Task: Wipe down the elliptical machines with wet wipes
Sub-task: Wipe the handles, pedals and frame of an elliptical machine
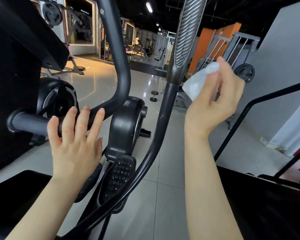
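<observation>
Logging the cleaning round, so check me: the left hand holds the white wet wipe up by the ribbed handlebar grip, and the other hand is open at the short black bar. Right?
Not quite. The head view shows the right hand holding the white wet wipe by the ribbed handlebar grip; the left hand is the open one, at the short black bar.

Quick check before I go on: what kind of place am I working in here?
Most likely a commercial gym. An elliptical machine stands right in front, a dumbbell lies on the tiled floor beyond it, and weight plates hang on a rack at upper left, with more machines further back.
</observation>
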